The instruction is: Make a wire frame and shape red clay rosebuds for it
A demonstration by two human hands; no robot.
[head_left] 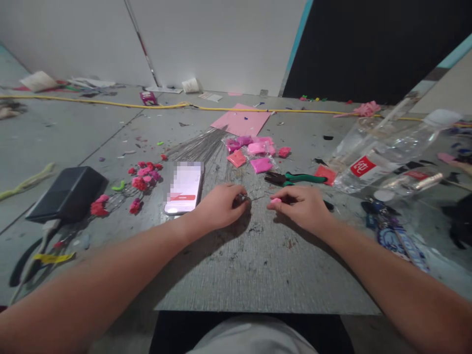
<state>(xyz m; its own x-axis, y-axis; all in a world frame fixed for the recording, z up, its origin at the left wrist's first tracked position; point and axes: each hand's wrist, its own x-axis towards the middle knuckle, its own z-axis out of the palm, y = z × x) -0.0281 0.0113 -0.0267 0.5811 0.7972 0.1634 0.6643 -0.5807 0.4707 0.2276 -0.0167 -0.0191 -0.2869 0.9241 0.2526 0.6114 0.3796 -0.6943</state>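
My left hand [223, 206] is closed in a pinch, and a thin wire [258, 197] sticks out from its fingertips toward the right. Between thumb and forefinger, my right hand [304, 209] grips a small pink lump of clay [276, 200]. A short gap lies between the two hands, low over the table [265, 275]. Just beyond the right hand are pliers [291, 178] with green handles. Packets of pink and purple clay [261, 164] sit farther back, beside a fanned bundle of thin wires [202, 142]. Left of my left hand is a lit phone [184, 189], its screen partly blurred.
Pink and red clay flowers on wires [140, 183] lie at the left, near a black box [68, 194] with a cable. Clear plastic bottles [368, 169] lie at the right. A pink sheet [241, 119] and a yellow cord [118, 104] are at the back.
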